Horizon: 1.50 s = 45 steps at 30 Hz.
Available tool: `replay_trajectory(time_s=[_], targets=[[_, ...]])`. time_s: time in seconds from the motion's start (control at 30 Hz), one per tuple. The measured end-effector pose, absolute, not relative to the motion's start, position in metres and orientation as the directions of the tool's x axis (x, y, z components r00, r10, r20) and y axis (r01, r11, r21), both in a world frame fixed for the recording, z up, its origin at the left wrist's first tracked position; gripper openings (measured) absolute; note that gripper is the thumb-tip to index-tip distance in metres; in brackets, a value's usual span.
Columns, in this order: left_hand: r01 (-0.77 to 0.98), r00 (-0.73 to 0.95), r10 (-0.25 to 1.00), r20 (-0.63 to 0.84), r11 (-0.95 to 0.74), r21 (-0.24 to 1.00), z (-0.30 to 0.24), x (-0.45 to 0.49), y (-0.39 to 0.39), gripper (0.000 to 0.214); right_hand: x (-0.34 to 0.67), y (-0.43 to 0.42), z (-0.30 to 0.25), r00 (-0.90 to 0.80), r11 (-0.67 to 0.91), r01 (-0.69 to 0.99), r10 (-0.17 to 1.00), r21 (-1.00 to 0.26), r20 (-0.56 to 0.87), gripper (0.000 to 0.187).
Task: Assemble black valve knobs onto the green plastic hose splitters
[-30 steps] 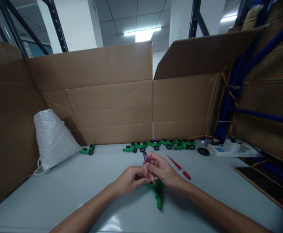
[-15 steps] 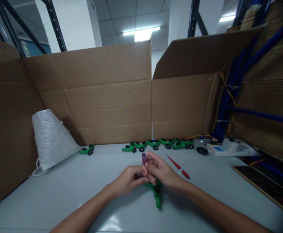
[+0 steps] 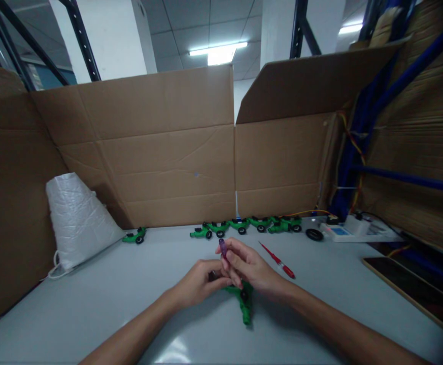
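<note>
My right hand (image 3: 246,263) is closed around a purple-handled screwdriver (image 3: 223,247). Its translucent handle sticks up above the fingers, and its lower part is hidden by my hands. Just below, a green toy vehicle (image 3: 246,310) with black wheels is partly covered. My left hand (image 3: 207,279) is closed on the upper left end of this toy, with a dark part showing between thumb and fingers. The fingertips of both hands meet there. To the right of my right hand lies a red screwdriver (image 3: 280,262), apart from it.
Several green toy vehicles (image 3: 238,226) stand in a row along the cardboard wall (image 3: 168,177). Another green toy (image 3: 134,235) is beside a white wrapped bundle (image 3: 78,223) at left. A black ring (image 3: 314,234) and a white power strip (image 3: 362,231) lie at back right.
The purple screwdriver's handle has turned and tilted slightly to the left in my right fingers. My left hand keeps its hold on the toy. The whole view has shifted a little.
</note>
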<state>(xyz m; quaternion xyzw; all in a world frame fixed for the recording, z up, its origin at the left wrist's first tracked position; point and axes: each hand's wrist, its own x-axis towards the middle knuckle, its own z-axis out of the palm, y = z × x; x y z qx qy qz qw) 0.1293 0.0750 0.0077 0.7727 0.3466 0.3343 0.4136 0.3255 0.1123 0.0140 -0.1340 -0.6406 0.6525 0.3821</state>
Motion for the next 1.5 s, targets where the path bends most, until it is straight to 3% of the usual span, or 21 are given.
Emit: replay_trajectory(time_s=[0.67, 0.83, 1.5], targets=[[0.329, 0.496, 0.842, 0.210, -0.406, 0.853, 0.0004, 0.1258, 0.0775, 0.044, 0.3219, 0.1132, 0.0121, -0.649, 0.170, -0.289, 0.689, -0.942, 0.323, 0.055], [0.326, 0.509, 0.837, 0.201, -0.404, 0.855, 0.0046, 0.1264, 0.0756, 0.045, 0.3199, 0.1155, 0.0110, -0.632, 0.112, -0.321, 0.714, -0.940, 0.301, 0.060], [0.263, 0.524, 0.826, 0.209, -0.391, 0.882, 0.0072, 0.1289, 0.0751, 0.043, 0.3214, 0.1112, 0.0142, -0.659, 0.175, -0.323, 0.663, -0.930, 0.354, 0.050]])
